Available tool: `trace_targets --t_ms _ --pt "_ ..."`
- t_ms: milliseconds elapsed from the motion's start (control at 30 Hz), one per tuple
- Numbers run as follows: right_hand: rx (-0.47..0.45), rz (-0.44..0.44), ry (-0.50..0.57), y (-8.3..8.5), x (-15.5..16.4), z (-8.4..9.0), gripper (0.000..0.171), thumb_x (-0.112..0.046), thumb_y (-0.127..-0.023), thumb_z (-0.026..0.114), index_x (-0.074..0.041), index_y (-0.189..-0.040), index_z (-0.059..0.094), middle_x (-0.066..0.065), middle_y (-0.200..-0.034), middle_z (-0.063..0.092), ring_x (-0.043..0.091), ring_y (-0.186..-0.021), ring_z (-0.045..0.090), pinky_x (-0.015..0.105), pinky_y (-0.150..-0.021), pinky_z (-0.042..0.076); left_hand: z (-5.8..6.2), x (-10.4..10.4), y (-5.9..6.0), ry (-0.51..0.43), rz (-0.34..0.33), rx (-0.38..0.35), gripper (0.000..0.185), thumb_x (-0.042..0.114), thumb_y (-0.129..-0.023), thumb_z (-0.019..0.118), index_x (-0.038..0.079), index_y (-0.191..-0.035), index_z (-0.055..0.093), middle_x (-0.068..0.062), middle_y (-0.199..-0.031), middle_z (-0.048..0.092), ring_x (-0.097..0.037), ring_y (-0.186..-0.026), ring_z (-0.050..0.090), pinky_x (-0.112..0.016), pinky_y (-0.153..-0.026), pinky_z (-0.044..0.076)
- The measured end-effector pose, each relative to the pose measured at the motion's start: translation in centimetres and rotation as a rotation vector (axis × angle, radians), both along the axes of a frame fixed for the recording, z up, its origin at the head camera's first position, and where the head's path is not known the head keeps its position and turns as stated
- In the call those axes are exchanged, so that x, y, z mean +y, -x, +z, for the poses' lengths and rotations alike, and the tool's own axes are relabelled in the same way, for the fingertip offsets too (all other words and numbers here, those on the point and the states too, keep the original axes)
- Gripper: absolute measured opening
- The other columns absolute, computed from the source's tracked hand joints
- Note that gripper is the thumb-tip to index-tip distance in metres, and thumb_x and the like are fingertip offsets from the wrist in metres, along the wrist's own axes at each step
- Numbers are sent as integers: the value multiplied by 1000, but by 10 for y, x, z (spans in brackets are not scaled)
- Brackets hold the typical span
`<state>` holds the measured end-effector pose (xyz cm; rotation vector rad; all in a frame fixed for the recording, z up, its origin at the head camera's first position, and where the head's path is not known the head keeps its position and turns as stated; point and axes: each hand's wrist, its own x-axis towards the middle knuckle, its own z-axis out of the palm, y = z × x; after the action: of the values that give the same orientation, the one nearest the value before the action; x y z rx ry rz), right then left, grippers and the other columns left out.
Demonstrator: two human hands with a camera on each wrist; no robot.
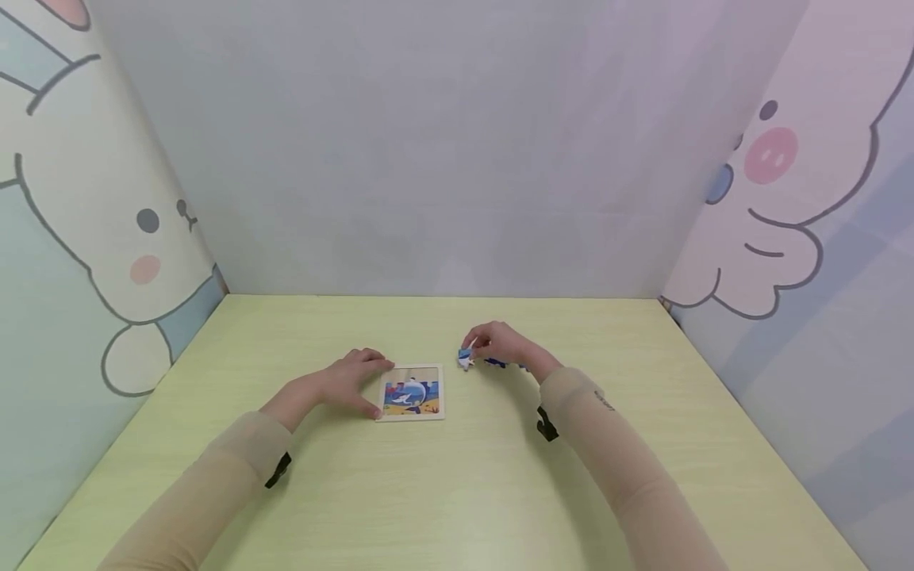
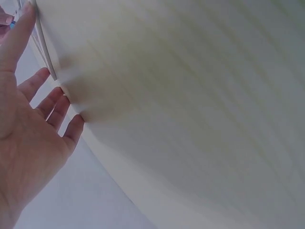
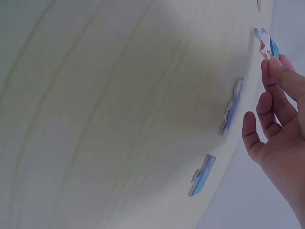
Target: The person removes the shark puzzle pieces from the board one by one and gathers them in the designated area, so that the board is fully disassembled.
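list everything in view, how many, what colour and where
table: 1, yellow-green, under everything
puzzle frame: 1, off-white, on the table, partly filled
held puzzle piece: 1, mostly blue and white, right of the frame
loose puzzle pieces: 2 visible, blue, on the table farther right
walls: 3, pale, back and sides
cartoon animals: 2, mostly white, on the side walls
wrist fittings: 2, black, at the cuffs
sleeves: 2, beige, both forearms
left hand: 1, bare, at the frame's left side
right hand: 1, bare, pinching the held piece

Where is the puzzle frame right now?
In the head view, the frame lies left of centre on the table, between the left hand at its left edge and the piece held by the right hand.
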<state>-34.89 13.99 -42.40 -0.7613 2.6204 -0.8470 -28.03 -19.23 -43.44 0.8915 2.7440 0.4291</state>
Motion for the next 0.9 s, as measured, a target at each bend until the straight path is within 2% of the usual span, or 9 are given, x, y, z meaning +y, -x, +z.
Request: trace_targets --t_ms 233,533,733,900 --pt "11 -23 9 3 3 -10 12 -13 -90 64 -17 -100 69 -1 -89 66 13 -75 55 25 -67 46 -2 2 1 17 13 -5 89 52 -70 78 17 -143 41 -10 -144 37 -31 -132 32 -55 -107 30" --pt "55 -46 8 4 3 -15 9 -15 -89 66 -17 -97 70 -2 -86 64 13 -75 52 26 -68 45 -4 2 2 10 -5 0 89 52 -70 77 16 -143 41 -11 -144 37 -32 -131 31 -55 -106 29" --pt "84 -91 1 1 4 -10 17 -17 -88 66 -16 -105 69 -2 -104 64 16 -90 53 29 -75 47 -3 1 1 15 -1 0 89 52 -71 77 15 -143 40 -11 -145 37 -33 -132 31 -56 -106 29" --pt "152 -61 4 -4 6 0 23 -17 -89 66 -14 -112 67 1 -113 64 19 -100 54 35 -86 46 0 1 -1 14 -5 -14 89 51 -72 76 15 -144 38 -13 -146 35 -35 -133 29 -58 -106 28"
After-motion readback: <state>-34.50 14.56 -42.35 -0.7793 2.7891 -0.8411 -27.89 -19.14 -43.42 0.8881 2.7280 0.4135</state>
